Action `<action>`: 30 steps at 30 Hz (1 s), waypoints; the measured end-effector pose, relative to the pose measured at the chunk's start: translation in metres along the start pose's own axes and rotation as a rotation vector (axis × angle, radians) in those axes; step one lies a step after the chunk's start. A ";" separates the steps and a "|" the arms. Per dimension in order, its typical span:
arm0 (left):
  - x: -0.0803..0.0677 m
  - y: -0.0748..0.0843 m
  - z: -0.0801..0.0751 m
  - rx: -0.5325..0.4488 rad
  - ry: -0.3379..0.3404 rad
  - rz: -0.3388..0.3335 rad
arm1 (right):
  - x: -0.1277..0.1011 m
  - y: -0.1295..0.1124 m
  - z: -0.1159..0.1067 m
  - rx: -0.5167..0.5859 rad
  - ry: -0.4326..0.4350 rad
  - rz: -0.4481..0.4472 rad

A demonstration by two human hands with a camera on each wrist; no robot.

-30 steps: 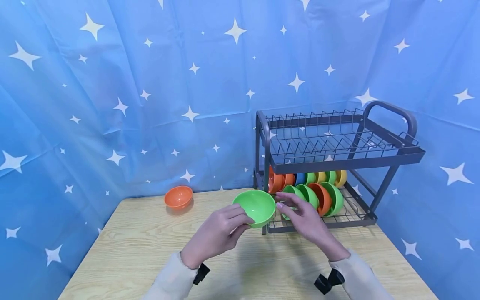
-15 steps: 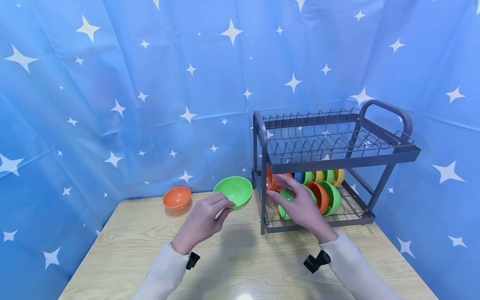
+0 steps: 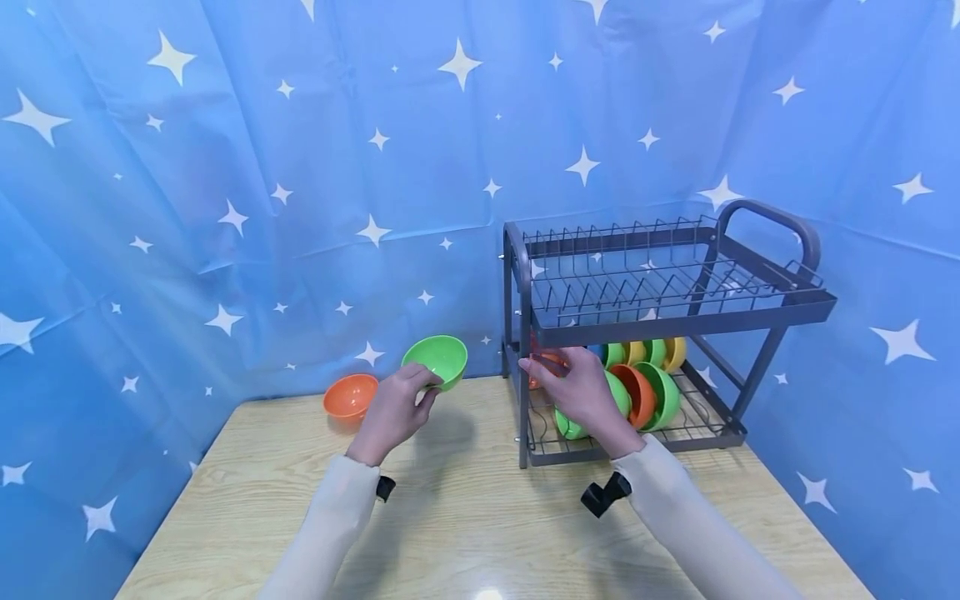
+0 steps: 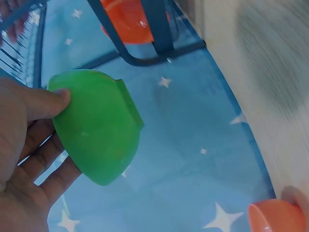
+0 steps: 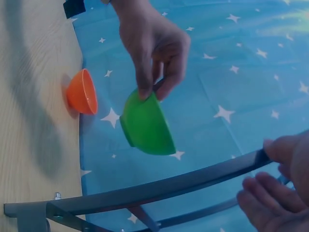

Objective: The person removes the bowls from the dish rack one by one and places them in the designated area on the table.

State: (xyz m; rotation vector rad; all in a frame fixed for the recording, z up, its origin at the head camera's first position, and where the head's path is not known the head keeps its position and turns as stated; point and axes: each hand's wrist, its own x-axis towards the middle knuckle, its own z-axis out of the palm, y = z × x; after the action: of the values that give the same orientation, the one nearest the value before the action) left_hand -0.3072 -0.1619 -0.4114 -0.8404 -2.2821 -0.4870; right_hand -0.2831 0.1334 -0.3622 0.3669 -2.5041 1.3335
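Observation:
My left hand [image 3: 396,408] pinches the rim of a green bowl [image 3: 442,358] between thumb and fingers, holding it tilted above the table's back edge. The left wrist view shows the thumb pressed on the side of this green bowl [image 4: 96,125]. By the left post of a dark two-tier dish rack [image 3: 675,326] is my right hand [image 3: 581,387], its fingers loosely bent with nothing in them; whether its thumb touches the post I cannot tell. On the table at the back left sits an orange bowl [image 3: 348,398], partly behind the left hand.
Bowls stand on edge in two rows on the rack's lower tier, among them a green bowl [image 3: 665,398], an orange bowl [image 3: 637,398] and a yellow bowl [image 3: 676,353]. The right hand hides some of them. A blue starry curtain [image 3: 360,167] hangs behind the wooden table [image 3: 450,517].
My left hand has carried the green bowl left and farther back, away from the rack. My right hand has moved slightly left and up, towards the rack's left post.

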 end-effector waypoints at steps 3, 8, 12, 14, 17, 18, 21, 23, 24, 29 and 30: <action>0.001 -0.010 0.005 0.007 -0.011 -0.047 | 0.004 -0.001 0.000 0.028 0.024 -0.040; 0.000 -0.027 0.014 0.007 -0.051 -0.138 | 0.008 -0.003 -0.001 0.056 0.038 -0.109; -0.003 -0.038 0.022 0.014 -0.081 -0.198 | 0.008 -0.003 -0.003 0.044 0.027 -0.128; -0.005 -0.044 0.026 0.013 -0.097 -0.227 | 0.008 -0.003 -0.004 0.038 0.021 -0.128; -0.009 -0.050 0.031 0.000 -0.118 -0.269 | 0.009 -0.002 -0.003 0.034 0.017 -0.133; -0.010 -0.052 0.033 0.000 -0.127 -0.282 | 0.009 -0.002 -0.003 0.035 0.017 -0.133; -0.014 -0.057 0.039 0.012 -0.151 -0.310 | 0.009 -0.002 -0.003 0.035 0.017 -0.131; -0.017 -0.061 0.043 0.026 -0.166 -0.324 | 0.010 -0.003 -0.003 0.032 0.014 -0.134; -0.018 -0.063 0.046 0.031 -0.171 -0.330 | 0.010 -0.003 -0.002 0.028 0.011 -0.131; -0.025 -0.069 0.055 0.020 -0.199 -0.371 | 0.010 -0.004 -0.002 0.003 0.002 -0.115; -0.026 -0.070 0.056 0.018 -0.206 -0.381 | 0.010 -0.004 -0.002 -0.002 0.001 -0.111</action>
State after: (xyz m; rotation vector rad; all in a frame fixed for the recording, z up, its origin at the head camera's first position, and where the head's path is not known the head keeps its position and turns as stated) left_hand -0.3642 -0.1939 -0.4777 -0.4613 -2.6478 -0.5665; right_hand -0.2907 0.1314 -0.3544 0.4970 -2.4455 1.2882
